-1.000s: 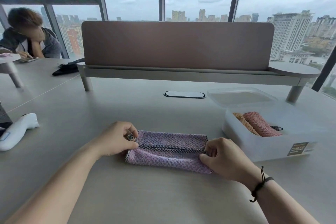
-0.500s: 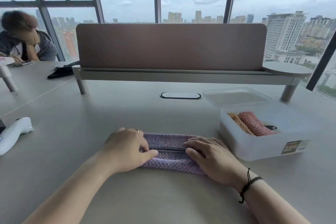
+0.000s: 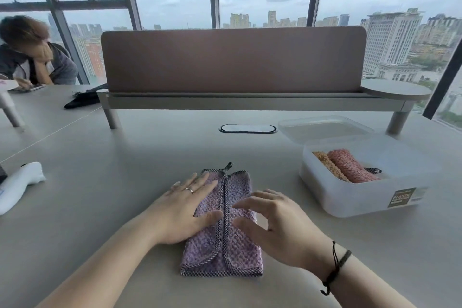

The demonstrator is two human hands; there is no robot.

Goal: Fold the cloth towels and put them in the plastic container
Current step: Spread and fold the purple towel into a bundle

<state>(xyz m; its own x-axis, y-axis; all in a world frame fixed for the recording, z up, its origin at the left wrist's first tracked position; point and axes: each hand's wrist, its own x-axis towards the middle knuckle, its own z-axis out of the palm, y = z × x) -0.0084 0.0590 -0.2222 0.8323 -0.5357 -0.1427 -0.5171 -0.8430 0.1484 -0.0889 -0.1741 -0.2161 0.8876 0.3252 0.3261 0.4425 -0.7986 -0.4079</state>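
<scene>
On the table [image 3: 105, 207], close to the near edge, a purple towel [image 3: 222, 252] lies folded into a long narrow strip, its two checked borders meeting in a seam down the middle and a small loop sticking out at the far end. From the head view, the left hand [image 3: 185, 210] lies flat with fingers spread, pressing the left flap, while the right hand [image 3: 277, 225] hovers over the right flap with loosely curled fingers that hold nothing. This looks like the folding step, part done: the strip probably wants another fold end to end before it goes in. The plastic container [image 3: 360, 197] stands to the right, well apart from the towel, already holding an orange towel [image 3: 325, 164] and a pink towel [image 3: 350, 166] against its left side, with room on the right. Its lid [image 3: 325, 127] lies just behind it. Between towel and container the table shows bare, so the carry across seems unhindered; the container's near wall is the one rim to lift over.
</scene>
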